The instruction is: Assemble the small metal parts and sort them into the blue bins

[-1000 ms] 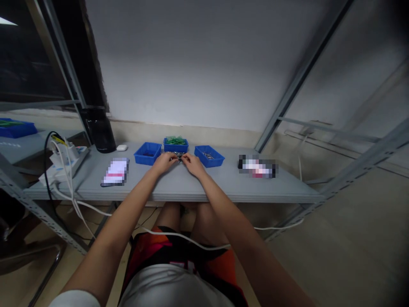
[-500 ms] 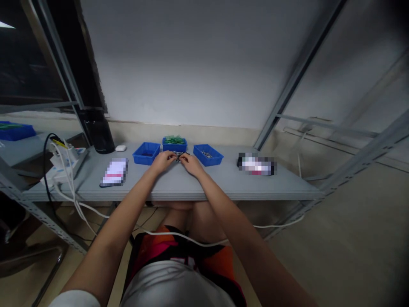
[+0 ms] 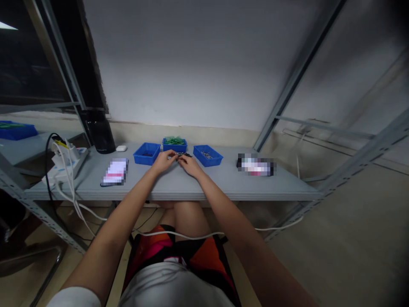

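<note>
Close together on the grey table (image 3: 179,183) are my left hand (image 3: 165,161) and my right hand (image 3: 191,165), fingers bent inward. Both are closed on something too small to make out. Small dark and metallic pieces (image 3: 183,154) lie right at the fingertips. A blue tray (image 3: 147,160) with a few dark items stands left of my left hand. Behind the hands, another blue tray (image 3: 174,148) holds green pieces (image 3: 174,140). To the right of my right hand is a third blue tray (image 3: 212,162) with thin metallic parts (image 3: 206,154).
A phone (image 3: 115,171) lies at the left, near a white earbud case (image 3: 121,148) and a black bottle (image 3: 100,133). A power strip (image 3: 65,170) with white cables is at the far left. Another blurred device (image 3: 255,165) lies at the right. Metal shelf posts flank the table.
The fingers have shifted slightly, and more of the small dark pieces beyond my right fingertips shows. The legs below the table have moved a little. The trays have stayed put.
</note>
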The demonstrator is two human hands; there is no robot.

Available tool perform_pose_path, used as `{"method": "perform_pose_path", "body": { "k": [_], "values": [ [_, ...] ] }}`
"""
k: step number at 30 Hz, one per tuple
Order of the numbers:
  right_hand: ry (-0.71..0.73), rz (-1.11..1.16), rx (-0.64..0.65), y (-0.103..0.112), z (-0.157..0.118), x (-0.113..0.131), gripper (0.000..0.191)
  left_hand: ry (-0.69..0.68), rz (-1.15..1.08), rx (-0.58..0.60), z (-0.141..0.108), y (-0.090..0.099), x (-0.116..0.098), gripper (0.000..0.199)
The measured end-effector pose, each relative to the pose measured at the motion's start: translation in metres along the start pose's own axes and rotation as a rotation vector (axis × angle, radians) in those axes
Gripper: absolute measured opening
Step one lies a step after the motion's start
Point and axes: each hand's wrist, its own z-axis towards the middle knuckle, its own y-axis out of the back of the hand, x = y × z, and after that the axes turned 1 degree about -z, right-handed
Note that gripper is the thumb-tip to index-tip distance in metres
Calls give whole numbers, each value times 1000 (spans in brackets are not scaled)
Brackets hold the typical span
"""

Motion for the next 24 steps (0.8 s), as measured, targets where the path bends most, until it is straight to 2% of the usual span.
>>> {"method": "perform_pose_path", "body": {
  "k": [4,8,14,24],
  "values": [
    [-43,2,-68,2,1,3,22,49,27,-20,-1,0,3,21],
    [-65,32,-113,4,1,6,27,45,111,75,-1,1,5,23],
    [-47,15,-67,3,2,2,25,18,134,130,-1,1,5,23],
    [-44,24,5,2,0,2,17,30,97,117,-1,3,4,24]
  ]
}}
